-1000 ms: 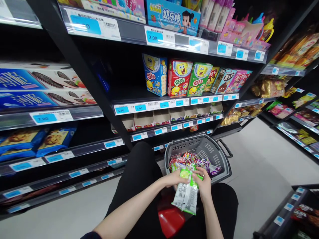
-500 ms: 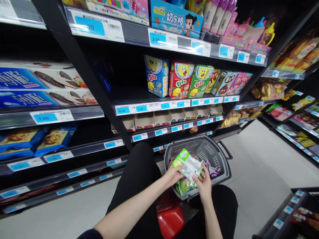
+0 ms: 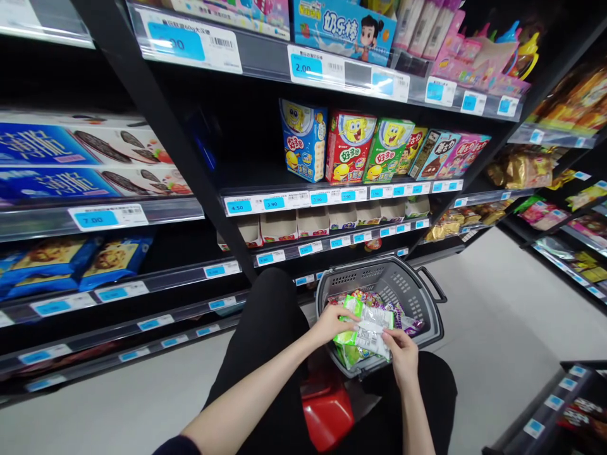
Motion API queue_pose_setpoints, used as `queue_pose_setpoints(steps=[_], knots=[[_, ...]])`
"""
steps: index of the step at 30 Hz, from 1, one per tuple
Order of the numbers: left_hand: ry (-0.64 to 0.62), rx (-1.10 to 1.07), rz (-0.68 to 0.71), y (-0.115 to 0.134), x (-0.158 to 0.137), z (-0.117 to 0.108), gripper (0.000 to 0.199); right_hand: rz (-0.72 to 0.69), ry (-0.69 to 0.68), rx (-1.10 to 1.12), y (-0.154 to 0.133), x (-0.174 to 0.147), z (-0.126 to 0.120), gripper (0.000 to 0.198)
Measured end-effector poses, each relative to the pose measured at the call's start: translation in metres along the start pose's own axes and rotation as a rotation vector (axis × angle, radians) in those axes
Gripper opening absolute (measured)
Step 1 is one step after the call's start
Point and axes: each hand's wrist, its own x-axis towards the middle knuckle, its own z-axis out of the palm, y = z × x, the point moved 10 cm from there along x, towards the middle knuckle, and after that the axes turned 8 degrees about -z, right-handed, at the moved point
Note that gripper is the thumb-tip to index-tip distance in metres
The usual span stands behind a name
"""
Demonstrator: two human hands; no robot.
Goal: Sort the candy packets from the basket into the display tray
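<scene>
A green and silver snack bag is held over the basket, its printed silver back facing up. My left hand pinches the bag's left side, fingers lying across its top. At the right edge, my right hand grips the bag between thumb and fingers. Beneath it stands the grey shopping basket, between my knees. Inside lie several bright packets, among them a purple packet and a green packet; the bag and my hands partly cover them.
Ahead are black shelves with price tags, holding a blue snack box, a red snack box and open cartons below. Blue biscuit packs lie at left. Something red sits between my legs. Another shelf stands at lower right.
The bag has turned and dropped slightly toward the basket. My left hand's fingers have moved onto its upper face, and my right hand has shifted a little right and down.
</scene>
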Motion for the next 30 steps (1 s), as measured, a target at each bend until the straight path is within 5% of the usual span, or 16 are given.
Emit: queue_pose_setpoints(steps=[5,11,19,25,30], knots=[[0.115,0.056,0.008,0.005,-0.003,-0.005,0.005,-0.009,-0.044,0.012,-0.008,-0.005,0.013,0.021],[0.180,-0.040,-0.039,0.002,-0.001,-0.010,0.010,0.013,-0.042,0.030,-0.004,-0.001,0.017,0.024],[-0.019,-0.391,-0.288,-0.038,0.006,0.006,0.013,0.183,-0.111,0.234,0.008,-0.010,0.022,0.026],[-0.167,-0.523,-0.326,-0.025,0.002,0.014,0.032,0.309,-0.010,0.540,0.004,-0.012,0.016,0.028],[-0.149,-0.445,-0.335,-0.025,0.000,0.015,0.026,0.247,0.033,0.365,0.004,-0.007,0.005,0.038]])
